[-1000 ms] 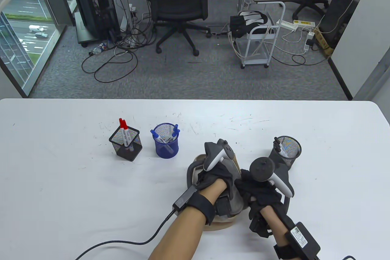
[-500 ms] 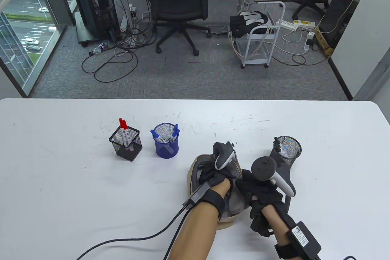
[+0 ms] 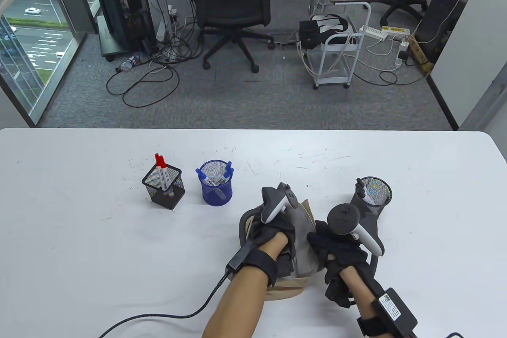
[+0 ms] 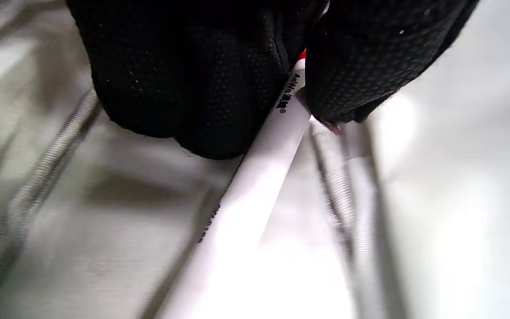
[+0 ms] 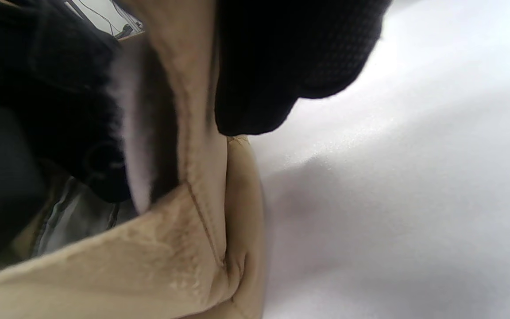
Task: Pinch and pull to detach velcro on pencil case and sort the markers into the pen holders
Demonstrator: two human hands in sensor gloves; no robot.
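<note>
The beige pencil case (image 3: 307, 237) lies open near the table's front edge, its grey lining showing. My left hand (image 3: 275, 231) reaches into it. In the left wrist view, its fingers (image 4: 202, 79) pinch a white marker (image 4: 255, 177) with a red cap just showing between them. My right hand (image 3: 336, 247) grips the case's right edge. In the right wrist view a gloved finger (image 5: 281, 66) curls over the beige rim (image 5: 202, 186). Two red markers stand in the black square holder (image 3: 163, 189). The blue round holder (image 3: 216, 191) has blue markers, and the dark round holder (image 3: 372, 195) a black one.
A black cable (image 3: 158, 316) runs from my left wrist across the table's front left. The three holders stand in a row behind the case. The white table (image 3: 79, 254) ends just beyond them, with office chairs and a cart on the floor behind.
My left hand dipped right and deeper into the case half a second ago. It has now drawn back to the left with a marker in its fingers. The right hand has stayed put.
</note>
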